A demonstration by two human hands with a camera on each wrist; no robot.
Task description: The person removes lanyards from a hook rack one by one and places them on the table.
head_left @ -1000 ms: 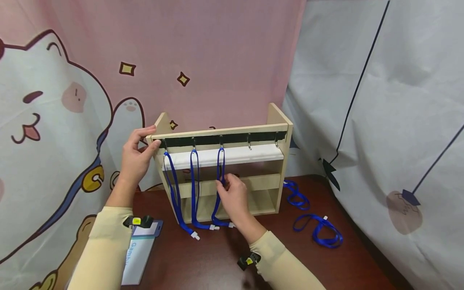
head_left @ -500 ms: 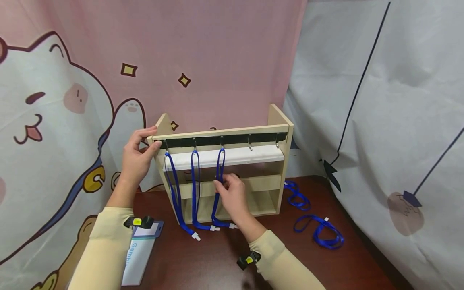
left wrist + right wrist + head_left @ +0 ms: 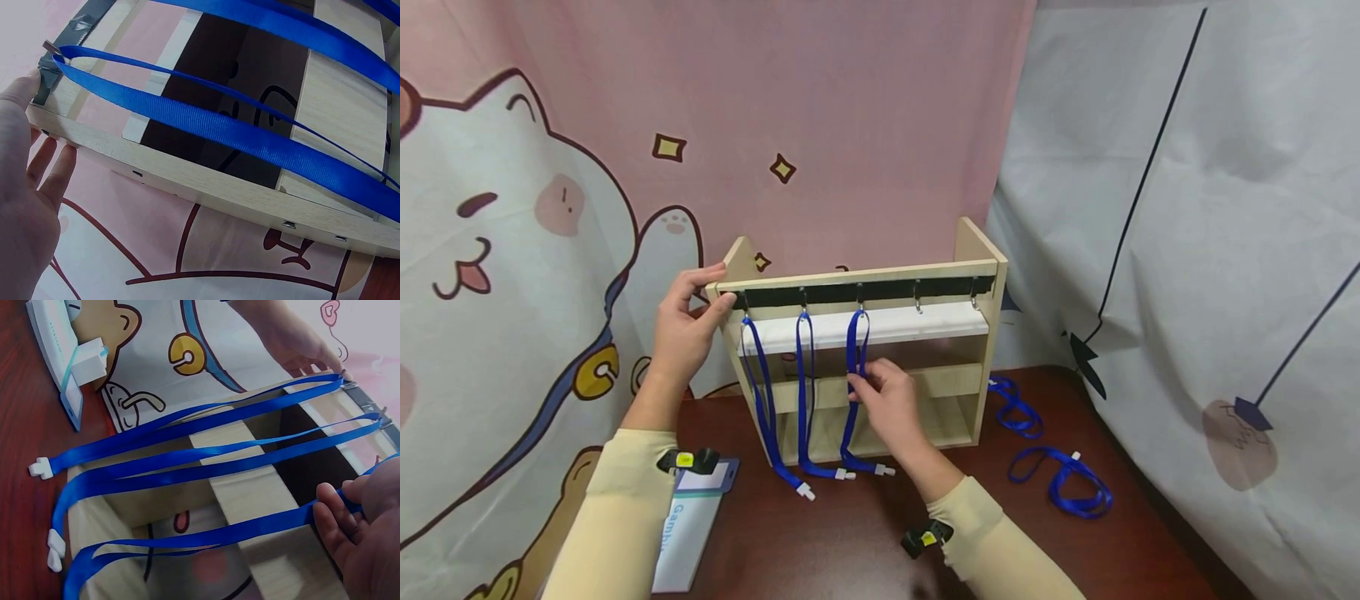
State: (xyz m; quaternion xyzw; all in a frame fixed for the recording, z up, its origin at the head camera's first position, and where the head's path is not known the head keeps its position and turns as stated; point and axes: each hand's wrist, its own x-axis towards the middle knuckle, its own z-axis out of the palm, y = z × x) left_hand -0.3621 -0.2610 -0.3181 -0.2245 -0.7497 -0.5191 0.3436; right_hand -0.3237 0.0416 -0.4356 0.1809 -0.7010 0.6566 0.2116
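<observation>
A pale wooden rack (image 3: 990,358) stands on the table, with a dark strip (image 3: 887,289) of small metal hooks along its upper front. Blue lanyards hang from the three left hooks, their white clips lying on the tabletop. My left hand (image 3: 687,333) grips the rack's upper left corner, thumb on the front and fingers around the side. Partway down the third lanyard (image 3: 850,429), my right hand (image 3: 891,404) pinches the strap between thumb and fingers. The first lanyard (image 3: 206,128) and the second lanyard (image 3: 206,453) hang untouched to its left.
Two more blue lanyards lie on the table right of the rack, one coiled lanyard (image 3: 1078,504) nearer and another lanyard (image 3: 1017,408) against the rack's side. The two right hooks (image 3: 918,302) carry nothing. A white-and-blue box (image 3: 688,533) lies near my left forearm. Printed cloth (image 3: 880,125) hangs behind.
My right hand has moved slightly right along with the strap. The third lanyard's loop has turned, so its left band looks broader near the hook. My left hand stays on the corner.
</observation>
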